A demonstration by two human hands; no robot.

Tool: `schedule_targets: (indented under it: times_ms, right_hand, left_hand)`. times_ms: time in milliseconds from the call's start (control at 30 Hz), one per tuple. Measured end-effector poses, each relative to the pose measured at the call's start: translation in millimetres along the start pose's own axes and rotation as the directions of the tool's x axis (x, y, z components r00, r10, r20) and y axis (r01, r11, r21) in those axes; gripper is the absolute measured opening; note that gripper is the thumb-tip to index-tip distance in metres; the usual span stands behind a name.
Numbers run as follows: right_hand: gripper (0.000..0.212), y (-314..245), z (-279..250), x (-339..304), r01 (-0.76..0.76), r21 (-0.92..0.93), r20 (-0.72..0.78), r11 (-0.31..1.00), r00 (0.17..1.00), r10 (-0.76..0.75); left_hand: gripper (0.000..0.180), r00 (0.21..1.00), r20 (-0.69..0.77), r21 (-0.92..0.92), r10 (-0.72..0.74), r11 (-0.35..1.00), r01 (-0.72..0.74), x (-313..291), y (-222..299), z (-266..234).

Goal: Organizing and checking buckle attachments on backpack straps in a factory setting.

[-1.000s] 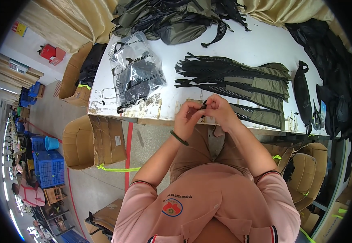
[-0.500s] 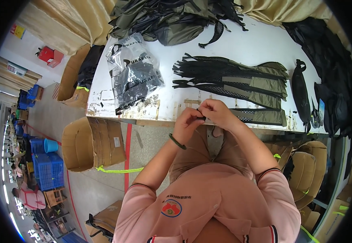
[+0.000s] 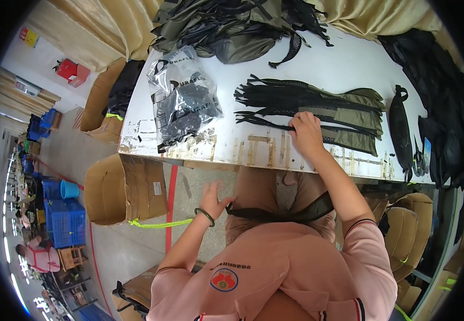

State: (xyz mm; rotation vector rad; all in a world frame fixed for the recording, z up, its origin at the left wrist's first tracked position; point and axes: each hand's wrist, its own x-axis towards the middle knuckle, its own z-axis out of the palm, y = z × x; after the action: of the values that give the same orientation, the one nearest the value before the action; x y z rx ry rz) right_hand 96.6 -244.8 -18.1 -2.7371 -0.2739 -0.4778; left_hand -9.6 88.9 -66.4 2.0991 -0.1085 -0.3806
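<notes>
**Your right hand (image 3: 308,134) reached the black-and-olive straps (image 3: 344,115) while your left hand (image 3: 212,199) spread open**

The straps lay side by side across the table's (image 3: 226,67) right half, running toward its right edge. Your right hand came over the front edge, its fingers bent down onto the nearest strap; whether they gripped it, you could not tell. Your left hand, blurred, hung off the front edge with thumb and fingers apart and nothing visible in its palm. Its thumb was near one end of a dark strap (image 3: 250,213) across your lap; contact was unclear. A clear printed plastic bag (image 3: 186,101) sat near the left edge, dark fabric pieces (image 3: 232,32) at the far edge.
</notes>
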Motion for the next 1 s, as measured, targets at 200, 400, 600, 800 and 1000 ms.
schedule_targets:
  times_ms: [200, 400, 600, 800, 1000]
  right_hand:
    - [0.024, -22, -19, -11, -0.175, 0.604, 0.358, 0.778, 0.931, -0.068]
    - [0.028, 8, -23, -18, -0.186, 0.36, 0.51, 0.914, 0.86, -0.026]
    - [0.028, -4, -28, -21, 0.061, 0.152, 0.227, 0.987, 0.969, -0.095]
    - [0.03, -69, 28, -5, 0.21, 0.577, -0.014, 0.789, 0.969, -0.248]
    - [0.017, -67, 49, -8, -0.151, 0.73, 0.313, 0.667, 0.941, -0.13]
  left_hand:
    - [0.037, 0.921, 0.378, -0.74, -0.096, 0.566, 0.363, 69, 72, 19]
    - [0.012, 0.993, 0.091, -0.958, 0.076, 0.279, 0.066, 120, 56, 31]
    - [0.013, 0.998, -0.069, -0.905, 0.008, 0.421, -0.066, 100, 61, 31]
    - [0.012, 0.976, -0.214, -0.774, 0.038, 0.603, -0.193, 98, 70, 42]
    - [0.018, 0.751, -0.645, -0.149, 0.142, 0.941, -0.305, 127, 2, -39]
